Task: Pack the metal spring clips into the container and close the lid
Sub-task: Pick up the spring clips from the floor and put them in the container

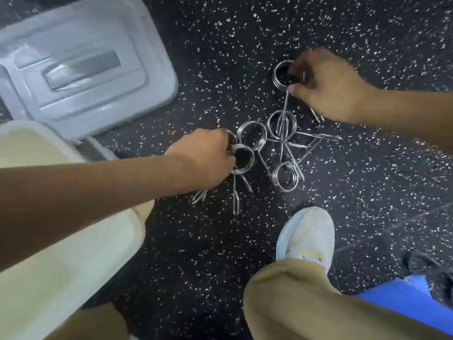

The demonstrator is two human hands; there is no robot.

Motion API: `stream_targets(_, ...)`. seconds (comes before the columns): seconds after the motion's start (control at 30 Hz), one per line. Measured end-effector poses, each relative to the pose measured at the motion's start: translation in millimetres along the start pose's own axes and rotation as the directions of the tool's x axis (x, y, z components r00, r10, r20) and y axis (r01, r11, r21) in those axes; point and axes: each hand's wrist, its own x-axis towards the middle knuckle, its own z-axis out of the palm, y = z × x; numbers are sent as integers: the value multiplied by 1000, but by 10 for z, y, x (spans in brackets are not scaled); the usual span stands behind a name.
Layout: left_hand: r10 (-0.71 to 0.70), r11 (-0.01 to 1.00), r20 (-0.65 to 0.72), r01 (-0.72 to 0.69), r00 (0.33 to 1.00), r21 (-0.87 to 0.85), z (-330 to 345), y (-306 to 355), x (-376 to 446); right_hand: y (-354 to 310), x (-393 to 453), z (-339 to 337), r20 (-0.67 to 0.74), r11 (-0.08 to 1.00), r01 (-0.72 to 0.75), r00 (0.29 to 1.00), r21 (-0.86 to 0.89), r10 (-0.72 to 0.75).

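Clips (282,148) lie in a loose tangle on the speckled floor (245,33), middle of my view, coils and long handles crossing each other. I see about three free ones in the pile: one coil at centre (252,134), one just right of it (282,125), one nearer me (285,176). My left hand (203,158) is curled closed on the left side of the pile, fingers through a clip coil (241,159), its handles sticking out toward me; a second coil edge shows at the knuckles, so maybe two clips are held, can't tell for sure. My right hand (326,87) is at the far right of the pile, fingers pinched shut on another clip (282,73), coil poking out left of the fingertips, a handle end showing under the palm. Container (49,253) sits at near left, cream-coloured, open, partly under my left forearm; inside not clear. Lid (81,67) lies off the container at far left, grey, flat on the floor, just beyond the container rim. My shoe (306,234) and knee (306,303) are at near right, shoe just short of the pile. Blue thing (404,303) at near right corner, blurred.
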Motion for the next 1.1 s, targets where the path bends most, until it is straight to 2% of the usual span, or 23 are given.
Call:
stream_targets(0.1,93,992,-23,-91,995,84,83,-53,126,91,89,85,56,997,53,997,-57,-50)
stream_targets(0.27,126,992,-51,-127,991,-10,103,-98,176,84,164,157,60,990,77,996,-116,-70)
stream_targets(0.37,153,988,-42,-154,987,-5,113,-133,175,65,191,147,112,985,61,993,-161,-43)
stream_targets(0.5,113,988,-115,-124,987,-93,37,-156,81,46,223,72,121,974,98,990,-205,-74)
stream_targets(0.6,57,973,-122,-82,991,-215,-32,-128,-37,2,228,-39,53,972,108,994,-210,-99)
stream_targets(0.73,44,946,-101,-74,994,-316,-116,-67,-217,-61,190,-218,-30,982,110,993,-150,-116)
stream_targets(0.9,48,969,-170,-87,984,-230,-296,107,-615,-258,-8,-256,-71,988,145,986,-55,-149)
stream_targets(1.0,38,973,-209,-84,977,-216,-428,125,-913,-426,-164,-163,-32,984,173,984,28,-173)
stream_targets(1.1,19,958,-239,-86,971,-273,-602,70,-1201,-663,-283,-138,25,972,230,973,35,-231)
